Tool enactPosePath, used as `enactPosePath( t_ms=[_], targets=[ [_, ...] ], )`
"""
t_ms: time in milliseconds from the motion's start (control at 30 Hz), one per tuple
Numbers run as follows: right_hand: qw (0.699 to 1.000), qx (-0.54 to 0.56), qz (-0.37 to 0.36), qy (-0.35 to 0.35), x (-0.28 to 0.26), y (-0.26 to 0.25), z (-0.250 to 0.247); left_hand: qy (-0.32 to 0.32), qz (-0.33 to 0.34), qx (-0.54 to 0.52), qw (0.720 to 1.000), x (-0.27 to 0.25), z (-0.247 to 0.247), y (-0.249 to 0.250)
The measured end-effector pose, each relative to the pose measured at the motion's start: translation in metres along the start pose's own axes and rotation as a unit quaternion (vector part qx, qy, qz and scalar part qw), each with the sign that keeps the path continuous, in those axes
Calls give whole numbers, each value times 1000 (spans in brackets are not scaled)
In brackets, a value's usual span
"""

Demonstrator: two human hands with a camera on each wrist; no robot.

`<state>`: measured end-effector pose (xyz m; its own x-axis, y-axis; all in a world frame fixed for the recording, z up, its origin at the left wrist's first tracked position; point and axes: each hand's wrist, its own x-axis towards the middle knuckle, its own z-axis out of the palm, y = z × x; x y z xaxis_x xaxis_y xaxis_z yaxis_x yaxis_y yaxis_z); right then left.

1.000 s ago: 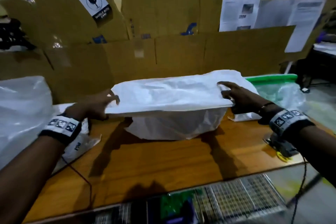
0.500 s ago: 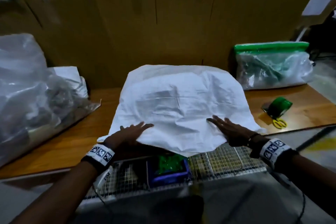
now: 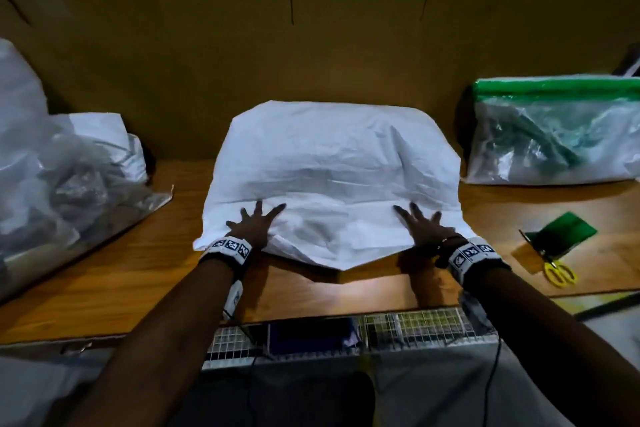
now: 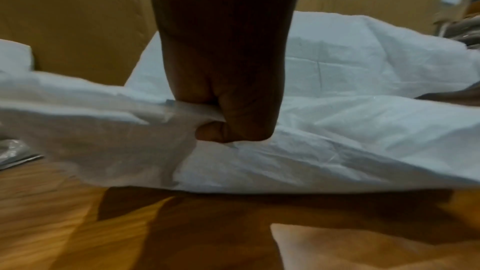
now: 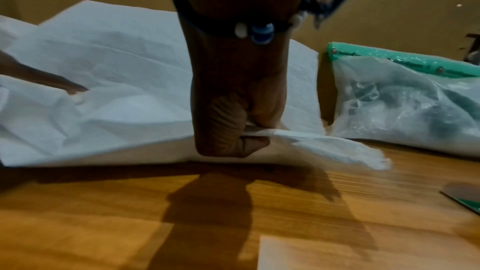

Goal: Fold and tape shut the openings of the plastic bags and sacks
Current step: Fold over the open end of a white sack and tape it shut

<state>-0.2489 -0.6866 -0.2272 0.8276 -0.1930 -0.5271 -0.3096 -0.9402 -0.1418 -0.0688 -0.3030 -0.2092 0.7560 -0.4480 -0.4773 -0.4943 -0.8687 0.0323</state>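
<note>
Matt white woven-plastic sack (image 3: 332, 166), creased and faintly rough, glossy grained wooden counter (image 3: 114, 260), dull brown cardboard wall (image 3: 311, 28), shiny crinkled clear plastic bags (image 3: 554, 146), metal wire mesh basket (image 3: 408, 326), glossy yellow plastic scissor handles (image 3: 559, 274)

Sack (image 3: 332, 180) mid-table (image 3: 138, 270); scissors (image 3: 557, 270) right; bags (image 3: 52, 177) left.

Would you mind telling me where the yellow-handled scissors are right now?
In the head view, the scissors lie on the wooden table at the far right, beside the green sheet and right of the right hand.
</note>
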Motion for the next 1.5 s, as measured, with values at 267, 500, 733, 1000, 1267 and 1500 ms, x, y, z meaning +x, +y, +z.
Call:
enactPosePath(
  t_ms=[267,500,733,1000,1267,1500],
  targets=[
    [996,-49,-30,-64,6,32,3,49,95,28,994,3,25,-27],
    [998,-47,35,-14,-24,29,37,-31,139,72,987,-52,88,-64],
    [980,-89,-165,71,-34,-72,5,119,144,32,982,-44,31,-8],
    [971,23,-125,201,22,-129,45,197,35,-32,979,7,67,40],
    [984,19,-80,157,74,-109,77,143,14,-111,983,52,99,19],
    [985,18,-94,144,103,-102,63,164,-3,-125,979,73,95,24]
  ],
)
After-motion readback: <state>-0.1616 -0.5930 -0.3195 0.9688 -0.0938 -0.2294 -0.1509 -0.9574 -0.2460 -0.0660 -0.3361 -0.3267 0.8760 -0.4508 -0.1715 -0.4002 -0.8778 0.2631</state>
